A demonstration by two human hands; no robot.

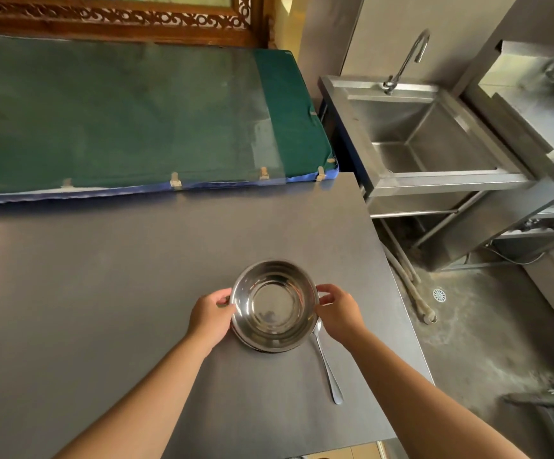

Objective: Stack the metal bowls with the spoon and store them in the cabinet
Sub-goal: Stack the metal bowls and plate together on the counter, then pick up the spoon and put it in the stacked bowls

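A shiny metal bowl [274,304] sits nested on another bowl, whose rim shows just below it, on the grey table [103,293]. My left hand [211,314] grips the bowl's left rim and my right hand [337,309] grips its right rim. A metal spoon [327,366] lies on the table with its handle pointing toward me; its head is hidden under the bowls' right edge. The cabinet is not in view.
A green padded mat [120,111] under a clear sheet lies beyond the table. To the right stands a steel sink [434,134] with a tap [408,58]. The table's right edge drops to a concrete floor with a drain [439,294].
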